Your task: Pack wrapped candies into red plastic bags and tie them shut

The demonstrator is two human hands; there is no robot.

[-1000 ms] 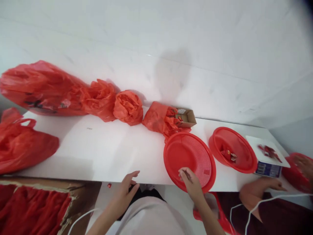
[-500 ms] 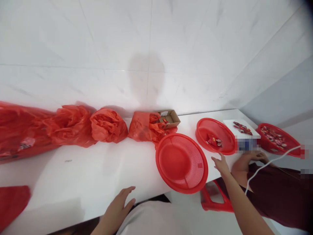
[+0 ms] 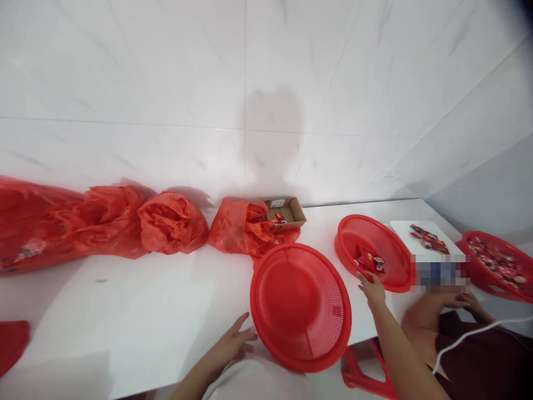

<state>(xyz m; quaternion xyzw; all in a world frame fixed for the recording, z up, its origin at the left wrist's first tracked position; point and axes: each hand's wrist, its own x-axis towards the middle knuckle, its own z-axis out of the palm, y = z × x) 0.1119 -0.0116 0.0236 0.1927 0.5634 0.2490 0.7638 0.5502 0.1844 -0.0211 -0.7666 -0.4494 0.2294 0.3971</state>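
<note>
A red mesh basket (image 3: 297,300) hangs partly over the table's front edge, and I see nothing lying in it. My left hand (image 3: 236,343) is just left of its rim, fingers apart and holding nothing. To the right stands a second red basket (image 3: 385,244) with a few red packets (image 3: 368,258) inside. My right hand (image 3: 373,290) is at the near-left rim of that basket, with fingers hooked over the edge and the thumb outside.
Several red plastic bags (image 3: 172,222) line the wall side of the white table (image 3: 141,311). A cardboard box (image 3: 291,214) holds small red packets. At right, a co-worker's hands (image 3: 462,300) are near a white board (image 3: 449,244) and a packet-filled red basin (image 3: 491,289). A red stool (image 3: 362,372) stands below.
My right hand has reached the rim of the second basket and closed on it. My left hand has moved right, closer to the mesh basket. The view has shifted slightly.
</note>
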